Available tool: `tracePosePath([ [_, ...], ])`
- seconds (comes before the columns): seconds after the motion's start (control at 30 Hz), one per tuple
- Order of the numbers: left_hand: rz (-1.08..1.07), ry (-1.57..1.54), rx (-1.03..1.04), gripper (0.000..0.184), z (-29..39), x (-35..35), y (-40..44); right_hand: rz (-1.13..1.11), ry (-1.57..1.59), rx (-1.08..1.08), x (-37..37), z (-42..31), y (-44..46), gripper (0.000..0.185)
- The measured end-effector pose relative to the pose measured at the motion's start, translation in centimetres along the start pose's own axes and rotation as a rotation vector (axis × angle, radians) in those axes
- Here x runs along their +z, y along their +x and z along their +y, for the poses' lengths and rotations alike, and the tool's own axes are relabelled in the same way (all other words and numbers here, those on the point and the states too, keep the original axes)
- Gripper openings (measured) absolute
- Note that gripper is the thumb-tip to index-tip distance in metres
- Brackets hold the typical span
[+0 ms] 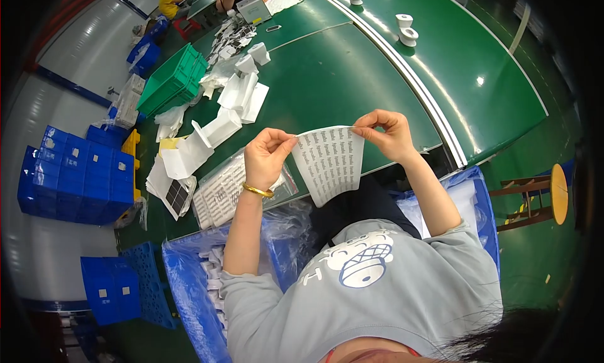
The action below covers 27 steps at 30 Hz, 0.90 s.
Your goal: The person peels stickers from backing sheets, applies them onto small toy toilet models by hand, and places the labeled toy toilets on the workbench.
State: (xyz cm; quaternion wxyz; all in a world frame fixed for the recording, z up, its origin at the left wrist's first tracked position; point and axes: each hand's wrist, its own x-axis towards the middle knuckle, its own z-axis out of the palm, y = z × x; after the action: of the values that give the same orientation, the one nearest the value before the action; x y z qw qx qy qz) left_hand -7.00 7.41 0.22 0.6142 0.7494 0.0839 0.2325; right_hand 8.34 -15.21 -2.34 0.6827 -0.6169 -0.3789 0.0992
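Stretched between my two hands is a whitish sheet of printed labels [331, 165], with repeated dark lettering in rows. My left hand [267, 155], a gold bangle on its wrist, pinches one upper corner. The opposite upper corner is pinched between thumb and finger of my right hand [385, 133]. The sheet's lower end hangs free above my lap. Beside my left forearm, a plastic-covered stack of similar printed sheets [217, 196] lies on the green table [314, 73].
Folded white cartons [217, 127] line the table's left side near a green crate [173, 80]. White reels [408, 33] stand beyond a white rail [402, 61]. A plastic-lined blue bin [189, 300] is at my left, another blue bin [481, 199] at my right. A stool [559, 193] stands farther right.
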Motion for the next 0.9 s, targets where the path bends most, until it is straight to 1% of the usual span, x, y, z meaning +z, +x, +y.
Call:
tracePosePath([
  [0.07,0.057,0.03,0.056,0.006,-0.6,-0.1,0.1,0.079,0.049,-0.038,0.0,0.6,-0.1,0.004],
  [0.13,0.092,-0.012,0.078,0.006,-0.6,-1.6,0.8,0.048,0.007,-0.058,-1.3,0.3,-0.1,0.004],
  [0.17,0.036,-0.001,0.076,0.011,-0.5,-1.9,0.8,0.034,-0.01,-0.066,-1.7,0.1,-0.1,0.004],
  [0.27,0.019,-0.097,0.04,0.02,2.1,0.5,0.9,0.039,-0.085,-0.079,-0.2,-0.6,0.0,0.004],
  [0.3,0.004,-0.108,0.008,0.029,1.5,0.7,1.4,0.052,-0.07,-0.049,0.1,-0.3,0.3,0.005],
  [0.4,0.039,-0.001,0.186,0.033,1.4,1.5,2.4,0.024,-0.029,0.003,0.3,0.5,0.8,0.005],
  [0.43,0.049,-0.048,0.135,0.033,1.9,1.7,2.4,0.015,-0.02,0.007,0.2,0.6,1.0,0.005],
  [0.53,-0.117,0.416,0.28,0.03,3.0,2.2,2.5,-0.002,0.012,0.027,0.4,1.0,0.8,0.005],
  [0.57,-0.167,0.523,0.307,0.032,4.2,2.9,2.4,-0.007,0.011,0.026,0.5,0.9,0.8,0.005],
  [0.67,-0.222,0.668,0.321,0.03,3.3,4.0,2.7,-0.011,0.038,-0.003,0.4,0.9,0.8,0.006],
  [0.7,-0.187,0.642,0.324,0.025,2.7,4.2,2.8,-0.006,0.054,-0.014,0.4,1.0,0.7,0.006],
  [0.8,-0.151,0.514,0.221,0.02,2.2,4.8,2.6,-0.011,0.055,0.015,0.2,1.0,0.5,0.006],
  [0.9,-0.177,0.518,0.265,0.017,2.4,5.0,2.5,0.039,0.182,0.081,0.6,0.5,0.3,0.008],
])
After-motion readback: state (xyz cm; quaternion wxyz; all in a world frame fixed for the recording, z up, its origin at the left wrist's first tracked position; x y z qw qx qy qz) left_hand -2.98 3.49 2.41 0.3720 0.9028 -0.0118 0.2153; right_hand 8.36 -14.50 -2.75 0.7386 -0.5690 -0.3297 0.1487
